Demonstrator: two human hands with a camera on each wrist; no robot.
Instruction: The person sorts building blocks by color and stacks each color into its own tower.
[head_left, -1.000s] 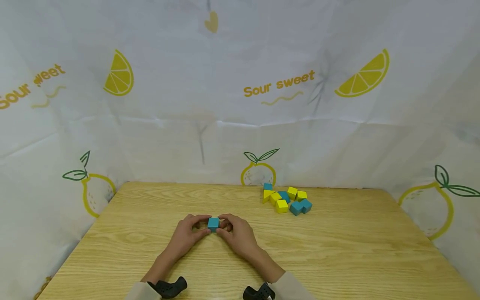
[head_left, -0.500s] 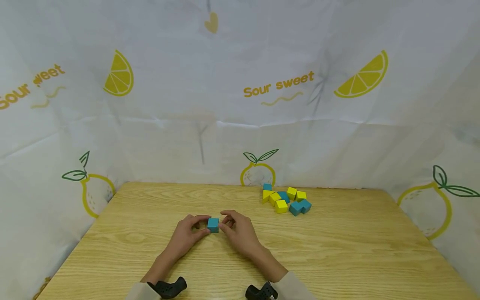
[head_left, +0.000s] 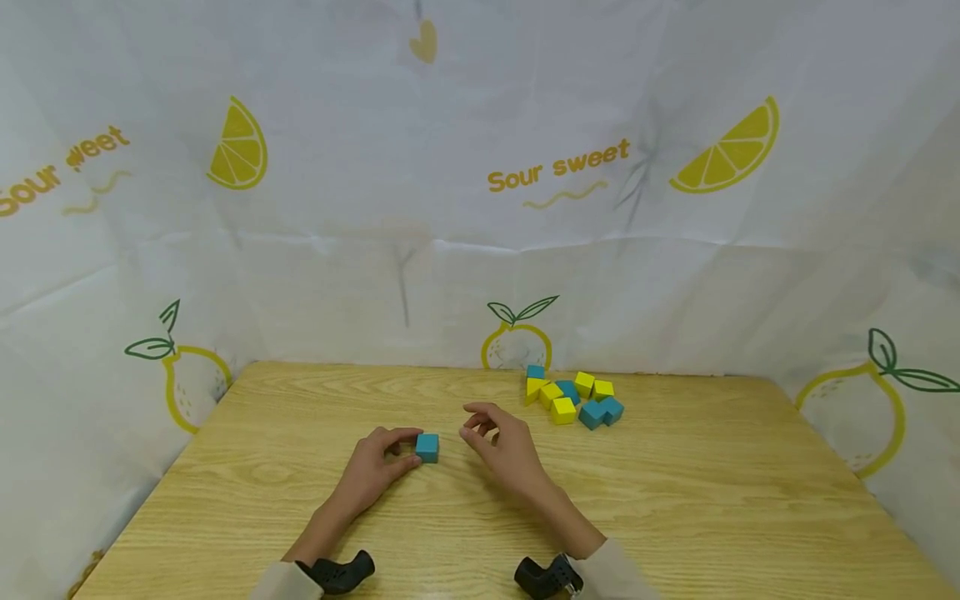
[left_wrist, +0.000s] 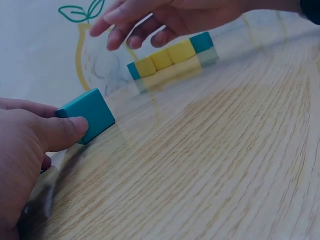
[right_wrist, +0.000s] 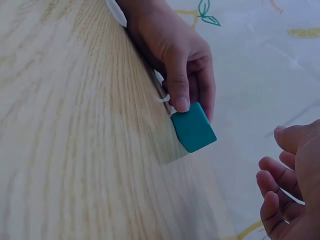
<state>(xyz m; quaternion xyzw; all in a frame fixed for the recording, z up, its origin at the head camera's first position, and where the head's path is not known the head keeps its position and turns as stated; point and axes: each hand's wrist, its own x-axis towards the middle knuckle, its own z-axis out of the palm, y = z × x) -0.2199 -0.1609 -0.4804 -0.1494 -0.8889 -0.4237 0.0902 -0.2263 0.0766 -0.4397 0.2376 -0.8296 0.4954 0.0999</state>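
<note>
A blue cube block (head_left: 427,448) stands on the wooden table in the head view. My left hand (head_left: 378,467) pinches it between thumb and fingers from the left side. In the left wrist view the left thumb lies against the near face of the blue cube (left_wrist: 95,117). To the right of the cube and apart from it, my right hand (head_left: 506,446) has loosely bent fingers and holds nothing. The right wrist view has the right hand (right_wrist: 292,185) at the right edge, with the left hand (right_wrist: 185,70) on the cube (right_wrist: 192,127).
Several yellow and blue blocks (head_left: 563,411) lie in a loose group at the back of the table (head_left: 712,467), beyond the right hand. One yellow block (head_left: 534,390) looks triangular. A white cloth (head_left: 360,208) with lemon prints hangs behind and beside the table.
My right hand has let go of the blue cube and moved right and slightly farther away. The left hand and the cube have stayed in place.
</note>
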